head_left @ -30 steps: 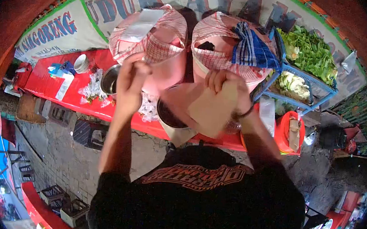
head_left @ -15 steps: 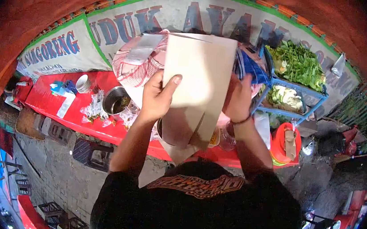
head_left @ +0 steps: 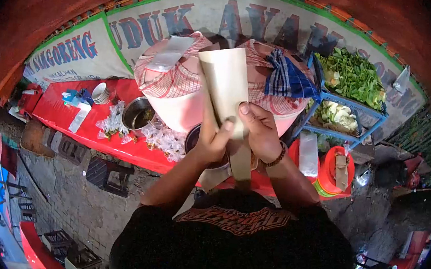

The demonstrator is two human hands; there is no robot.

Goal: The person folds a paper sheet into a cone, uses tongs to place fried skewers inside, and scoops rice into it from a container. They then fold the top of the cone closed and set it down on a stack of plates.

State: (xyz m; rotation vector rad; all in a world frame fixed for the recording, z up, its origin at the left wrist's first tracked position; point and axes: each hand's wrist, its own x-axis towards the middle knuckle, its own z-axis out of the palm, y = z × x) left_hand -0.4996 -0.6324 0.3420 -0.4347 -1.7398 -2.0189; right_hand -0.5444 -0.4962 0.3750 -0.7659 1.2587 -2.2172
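Note:
A cream sheet of wrapping paper [head_left: 226,80] is held upright in front of me, curved lengthwise into a narrow shape. My left hand [head_left: 212,139] grips its lower left side, thumb across the front. From the right, my right hand [head_left: 262,131] closes on the lower edge with its thumb pressed on the paper. A beaded bracelet circles the right wrist. Behind the paper stand two large pale tubs [head_left: 174,106], topped with red-checked cloths [head_left: 187,81]. More paper hangs below the hands, partly hidden by them.
On the red table [head_left: 60,110] are a metal pot [head_left: 136,113], small plastic bags [head_left: 165,139] and stacked white bowls [head_left: 100,93]. A blue rack [head_left: 367,116] at right holds leafy greens [head_left: 352,78]. Beside it are a blue cloth [head_left: 288,79] and a red bucket [head_left: 329,173].
The paper has gone from a wide, flat sheet to a narrow curved form. My right hand has moved in leftward and now grips it; my left hand has shifted lower and right.

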